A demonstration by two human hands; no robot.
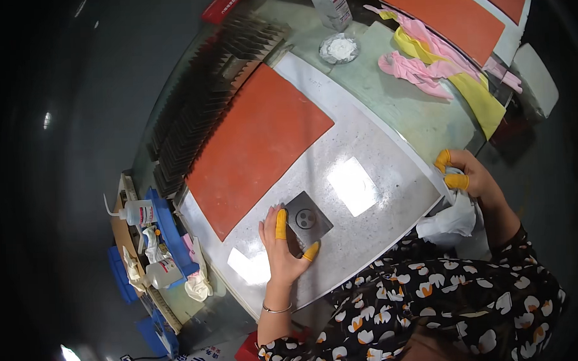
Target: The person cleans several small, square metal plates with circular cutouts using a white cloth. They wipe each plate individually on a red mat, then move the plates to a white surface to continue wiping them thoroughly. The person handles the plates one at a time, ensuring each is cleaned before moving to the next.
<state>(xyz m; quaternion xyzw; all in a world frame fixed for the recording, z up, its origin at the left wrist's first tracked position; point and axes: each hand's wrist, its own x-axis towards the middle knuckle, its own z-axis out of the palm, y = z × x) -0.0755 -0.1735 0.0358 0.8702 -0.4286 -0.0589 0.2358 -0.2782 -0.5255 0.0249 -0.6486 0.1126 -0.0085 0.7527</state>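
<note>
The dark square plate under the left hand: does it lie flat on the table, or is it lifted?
Flat. The dark square plate rests on the pale table, and the left hand presses its edge.

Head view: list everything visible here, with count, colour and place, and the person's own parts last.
Square plate: 1, dark grey with round holes, flat on the white table under the left hand.
Table: 1, white speckled, centre.
Mat: 1, orange-red, on the table left of the plate.
More orange-red mats: 2, top right.
Cloths: several, pink and yellow, upper right.
White cloth: 1, at the table's right edge, in the right hand.
Small dish: 1, clear with white contents, top centre.
Squeeze bottles: 2, white, at left.
Rack of dark plates: 1, upper left.
Left hand: yellow finger cots, holding the plate down.
Right hand: yellow finger cots, gripping the white cloth.
</note>
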